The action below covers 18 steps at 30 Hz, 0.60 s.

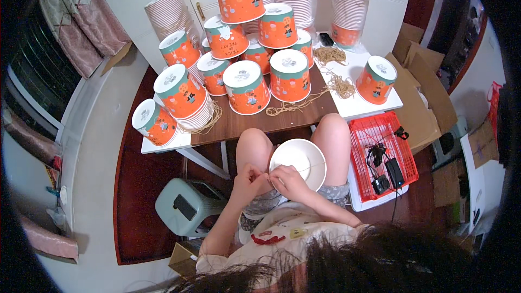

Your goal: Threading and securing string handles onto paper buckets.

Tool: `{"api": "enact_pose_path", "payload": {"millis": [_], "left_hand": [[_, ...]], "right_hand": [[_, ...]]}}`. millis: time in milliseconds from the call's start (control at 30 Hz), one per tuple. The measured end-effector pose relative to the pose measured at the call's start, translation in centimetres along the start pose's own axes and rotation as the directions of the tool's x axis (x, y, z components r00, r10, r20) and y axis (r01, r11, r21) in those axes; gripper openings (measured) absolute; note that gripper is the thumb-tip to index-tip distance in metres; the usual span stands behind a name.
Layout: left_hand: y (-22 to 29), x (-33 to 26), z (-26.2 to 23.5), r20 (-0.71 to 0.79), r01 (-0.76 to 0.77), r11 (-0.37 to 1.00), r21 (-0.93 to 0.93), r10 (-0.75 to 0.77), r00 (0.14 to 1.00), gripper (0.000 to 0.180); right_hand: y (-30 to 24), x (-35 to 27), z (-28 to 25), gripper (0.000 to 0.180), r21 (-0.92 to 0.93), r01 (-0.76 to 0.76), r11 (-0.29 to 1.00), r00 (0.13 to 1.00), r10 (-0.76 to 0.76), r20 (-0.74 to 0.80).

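A paper tub (299, 157), white inside, at the right hand (290, 182); ahead of that hand, orange paper tubs (248, 95) with green bands and cartoon figures, and a brown wood-grain tabletop (239, 127); to its right, a red lattice basket (374, 130); to its left, a pale green stool (169, 201)

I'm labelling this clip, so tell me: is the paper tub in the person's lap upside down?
No, the paper tub has its open mouth facing up, showing its white inside.
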<state>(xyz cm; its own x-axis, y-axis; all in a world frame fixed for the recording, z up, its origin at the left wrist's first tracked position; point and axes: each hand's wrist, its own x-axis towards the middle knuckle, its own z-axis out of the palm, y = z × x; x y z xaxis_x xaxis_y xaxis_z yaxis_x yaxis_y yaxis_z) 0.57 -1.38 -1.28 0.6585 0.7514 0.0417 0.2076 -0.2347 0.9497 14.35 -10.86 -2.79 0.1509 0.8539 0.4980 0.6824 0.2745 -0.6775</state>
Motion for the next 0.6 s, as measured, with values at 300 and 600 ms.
{"api": "enact_pose_path", "payload": {"millis": [300,600], "left_hand": [[-1.0,-0.6,0.2,0.173,0.162,0.89,-0.426,-0.096,0.98,0.022],[-2.5,-1.1,1.2,0.261,0.201,0.897,-0.393,-0.1,0.96,0.012]], "right_hand": [[0.3,-0.2,0.2,0.005,0.042,-0.106,0.993,0.994,0.106,0.003],[-0.2,-0.4,0.0,0.006,0.15,-0.165,0.975,0.986,0.168,-0.003]]}}
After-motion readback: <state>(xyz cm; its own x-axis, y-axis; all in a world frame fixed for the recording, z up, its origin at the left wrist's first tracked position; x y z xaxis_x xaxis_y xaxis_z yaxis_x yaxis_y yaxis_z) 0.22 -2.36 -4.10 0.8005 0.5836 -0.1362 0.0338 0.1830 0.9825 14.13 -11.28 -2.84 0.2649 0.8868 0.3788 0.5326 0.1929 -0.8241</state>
